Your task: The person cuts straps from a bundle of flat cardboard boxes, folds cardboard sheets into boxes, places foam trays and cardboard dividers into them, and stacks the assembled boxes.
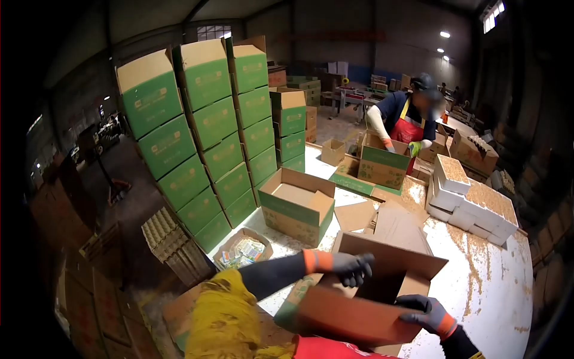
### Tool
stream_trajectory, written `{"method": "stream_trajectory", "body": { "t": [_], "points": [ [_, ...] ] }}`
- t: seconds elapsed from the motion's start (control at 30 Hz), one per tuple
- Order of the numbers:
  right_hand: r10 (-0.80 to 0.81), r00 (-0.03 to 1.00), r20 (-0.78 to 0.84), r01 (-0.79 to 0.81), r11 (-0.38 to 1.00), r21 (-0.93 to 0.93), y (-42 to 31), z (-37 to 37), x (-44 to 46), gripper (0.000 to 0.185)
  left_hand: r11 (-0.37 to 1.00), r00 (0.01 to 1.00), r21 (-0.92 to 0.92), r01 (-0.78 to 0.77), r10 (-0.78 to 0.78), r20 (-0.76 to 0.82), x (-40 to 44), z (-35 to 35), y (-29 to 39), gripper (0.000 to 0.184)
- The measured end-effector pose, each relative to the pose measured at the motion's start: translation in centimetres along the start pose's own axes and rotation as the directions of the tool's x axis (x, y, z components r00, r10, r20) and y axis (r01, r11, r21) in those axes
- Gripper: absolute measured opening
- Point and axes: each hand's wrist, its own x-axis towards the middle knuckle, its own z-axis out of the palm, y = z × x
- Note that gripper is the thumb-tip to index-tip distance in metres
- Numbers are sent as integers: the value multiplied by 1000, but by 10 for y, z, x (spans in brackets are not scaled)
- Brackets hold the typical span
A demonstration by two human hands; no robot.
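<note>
Carton [359,314], open, at the near side of the bench [499,293]. Right hand [421,312]: gloved, partly closed, gripping the carton's near rim. Left hand [353,269]: gloved, half curled above the carton's left part; whether it holds anything cannot be told. Left of the carton, beyond: shallow box [268,253] of printed packets [244,250], open box [290,220], then green stacks [218,128]. Right of the carton, beyond: white blocks [445,197]. Farthest: co-worker [394,110], reaching into another box [382,167].
</note>
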Motion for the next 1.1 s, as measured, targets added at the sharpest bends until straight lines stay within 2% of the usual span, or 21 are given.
{"method": "stream_trajectory", "body": {
  "t": [0.07,0.1,0.13,0.2,0.27,0.33,0.4,0.43,0.47,0.53,0.6,0.63,0.7,0.73,0.77,0.83,0.87,0.93,1.03,1.07,1.1],
  "points": [
    [52,965,-257,-67,997,-49,7,16,-1,51,993,962,-89,-81,54,-269,-31,20,24,41],
    [-140,925,-353,45,964,-263,11,28,1,54,831,862,324,-453,501,-80,-33,24,21,46],
    [-334,854,-398,126,876,-465,16,38,2,57,751,886,661,-4,309,-346,-36,36,16,52],
    [-436,871,-226,106,617,-780,5,39,-3,58,469,690,819,332,471,-549,-30,66,-5,55],
    [-669,737,-89,51,188,-981,-33,20,5,62,462,572,759,458,500,-650,-19,81,-8,60],
    [-852,516,-92,-45,80,-996,-65,-5,19,67,356,446,760,544,644,-621,-18,80,-6,65],
    [-745,583,-324,-39,373,-927,-41,-21,33,70,197,304,767,610,836,-457,-21,83,-10,71],
    [-644,638,-421,-37,521,-853,-24,-26,40,72,184,333,769,612,822,-462,-24,85,-8,78],
    [-639,722,-263,-39,343,-939,-20,-16,29,65,252,258,775,579,846,-468,-24,80,-9,79],
    [-387,914,-124,112,533,-839,-30,5,3,54,393,92,788,474,868,-488,-11,68,-13,81],
    [-459,889,4,265,506,-821,-11,25,-8,41,373,186,718,588,801,-569,-2,49,-13,84],
    [-530,848,-12,327,541,-775,1,19,-10,35,557,232,694,456,678,-697,1,37,-18,84],
    [-373,882,-288,344,927,-149,25,-6,-18,32,658,450,539,526,323,-833,-2,15,-26,77],
    [-324,830,-454,137,908,-397,47,-20,-20,46,645,425,532,549,333,-842,-9,16,-18,71],
    [-250,736,-629,213,968,-135,54,-23,-13,45,559,387,511,653,333,-860,-10,19,-18,68],
    [213,678,-703,190,874,448,141,-35,3,45,442,374,588,677,481,-793,-11,32,-21,64],
    [550,674,-494,10,661,750,169,-37,8,50,407,382,641,651,555,-740,-12,43,-17,62],
    [176,899,-400,55,862,503,245,-48,13,52,444,427,667,598,527,-734,-19,94,32,49],
    [-300,845,-442,241,952,-187,188,-60,15,47,283,379,855,434,804,-458,-35,110,61,43],
    [-241,860,-451,287,957,35,160,-72,19,45,343,336,893,293,837,-432,-42,109,74,43],
    [-180,871,-457,322,912,255,132,-83,22,42,320,167,922,216,918,-358,-46,92,60,63]
  ]
}}
